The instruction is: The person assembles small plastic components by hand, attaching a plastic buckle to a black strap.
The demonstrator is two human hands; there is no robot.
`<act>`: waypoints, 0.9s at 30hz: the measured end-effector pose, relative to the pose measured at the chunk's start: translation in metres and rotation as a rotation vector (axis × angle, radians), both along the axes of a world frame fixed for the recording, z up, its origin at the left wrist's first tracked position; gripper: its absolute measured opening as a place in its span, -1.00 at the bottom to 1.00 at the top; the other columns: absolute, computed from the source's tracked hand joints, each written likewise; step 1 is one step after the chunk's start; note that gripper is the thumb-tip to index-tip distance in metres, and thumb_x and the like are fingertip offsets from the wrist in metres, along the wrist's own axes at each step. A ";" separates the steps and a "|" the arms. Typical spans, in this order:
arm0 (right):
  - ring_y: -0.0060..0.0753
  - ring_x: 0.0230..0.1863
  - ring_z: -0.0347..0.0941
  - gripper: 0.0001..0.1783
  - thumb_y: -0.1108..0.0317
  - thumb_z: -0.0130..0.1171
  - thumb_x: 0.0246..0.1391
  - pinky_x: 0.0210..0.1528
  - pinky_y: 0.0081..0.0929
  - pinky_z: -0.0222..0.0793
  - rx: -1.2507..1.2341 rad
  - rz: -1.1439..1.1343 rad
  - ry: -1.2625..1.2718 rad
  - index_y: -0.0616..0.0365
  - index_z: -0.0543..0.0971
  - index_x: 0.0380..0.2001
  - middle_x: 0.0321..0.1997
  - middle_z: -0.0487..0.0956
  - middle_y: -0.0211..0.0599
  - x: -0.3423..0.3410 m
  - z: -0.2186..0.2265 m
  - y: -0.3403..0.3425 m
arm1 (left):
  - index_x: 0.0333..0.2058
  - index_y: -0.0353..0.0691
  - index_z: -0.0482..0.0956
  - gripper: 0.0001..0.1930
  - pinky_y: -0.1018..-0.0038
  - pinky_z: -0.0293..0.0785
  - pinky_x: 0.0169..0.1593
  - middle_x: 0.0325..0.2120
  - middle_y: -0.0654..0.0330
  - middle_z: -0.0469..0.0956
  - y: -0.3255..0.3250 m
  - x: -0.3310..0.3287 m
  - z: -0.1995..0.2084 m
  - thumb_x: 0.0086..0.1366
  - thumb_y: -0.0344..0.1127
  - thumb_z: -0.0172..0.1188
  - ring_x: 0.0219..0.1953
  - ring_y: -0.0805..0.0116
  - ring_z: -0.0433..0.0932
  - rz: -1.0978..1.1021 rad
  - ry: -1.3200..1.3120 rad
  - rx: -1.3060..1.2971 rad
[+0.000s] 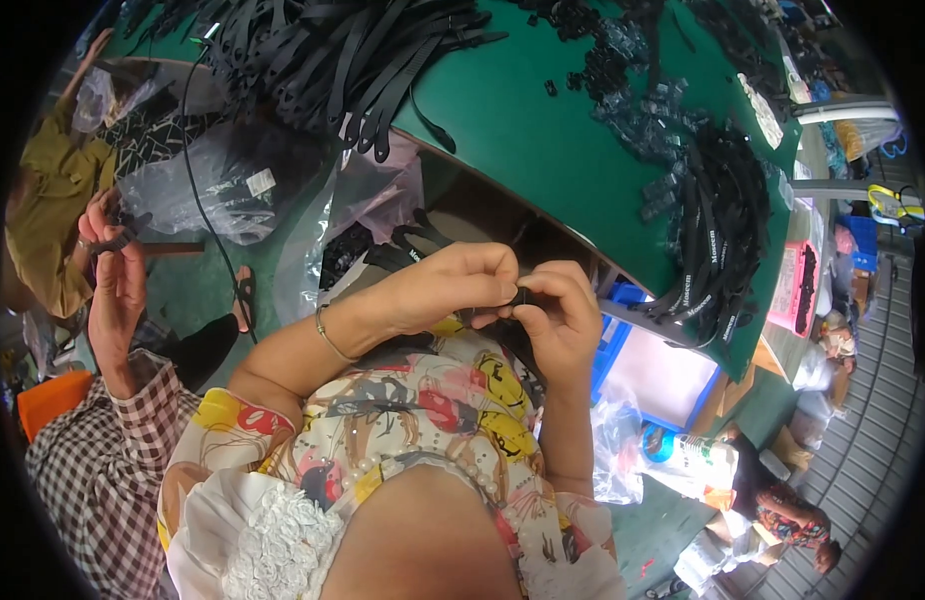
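Note:
My left hand (458,287) and my right hand (565,312) meet in front of my chest, above my lap. Both are closed, thumbs against fingers, pinching a small black piece (523,297) between them. The fingertips cover most of it, so its exact kind cannot be made out. Dark strap-like material shows just below the hands, partly hidden by them. Beside my left wrist, black straps (415,240) lie near the table's underside.
A green table (543,130) stands ahead, with a heap of black straps (383,60), small dark plastic parts (623,60) and a bundle of printed black straps (718,230). A blue-rimmed bin (648,375) is at right. At left, a co-worker's hand (118,260) holds a dark piece.

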State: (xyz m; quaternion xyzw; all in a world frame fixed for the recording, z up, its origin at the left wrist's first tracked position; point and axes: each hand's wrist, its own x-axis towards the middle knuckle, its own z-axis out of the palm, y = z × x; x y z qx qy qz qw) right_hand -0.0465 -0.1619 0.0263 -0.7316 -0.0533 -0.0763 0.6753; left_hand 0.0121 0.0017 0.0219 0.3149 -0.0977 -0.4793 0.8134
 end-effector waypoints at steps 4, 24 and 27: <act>-0.33 -0.35 0.38 -0.69 0.40 0.31 -0.25 -0.35 -0.52 0.32 -0.361 0.011 -0.126 0.25 0.48 -0.37 -0.35 0.41 -0.22 0.005 0.004 -0.004 | -0.46 -0.21 0.28 -0.84 0.69 0.19 -0.46 -0.54 0.32 0.34 -0.001 0.002 -0.005 0.20 -0.32 0.05 -0.51 0.60 0.30 0.011 -0.074 0.101; -0.72 -0.72 0.23 -0.79 0.46 0.01 0.01 -0.67 -0.71 0.10 0.064 0.137 0.443 0.26 0.43 -0.67 -0.72 0.39 -0.44 -0.009 0.019 -0.004 | -0.54 -0.35 0.48 -0.72 0.56 0.23 -0.56 -0.72 0.24 0.41 0.008 0.005 0.006 0.09 -0.20 0.20 -0.63 0.52 0.35 0.018 -0.891 0.362; -0.71 -0.73 0.24 -0.77 0.45 -0.01 -0.02 -0.69 -0.71 0.09 0.272 0.184 0.455 0.24 0.41 -0.71 -0.74 0.38 -0.44 -0.014 0.020 0.002 | -0.58 -0.32 0.48 -0.77 0.63 0.23 -0.58 -0.70 0.32 0.43 0.008 -0.002 0.011 0.12 -0.26 0.15 -0.65 0.59 0.35 -0.099 -0.541 0.194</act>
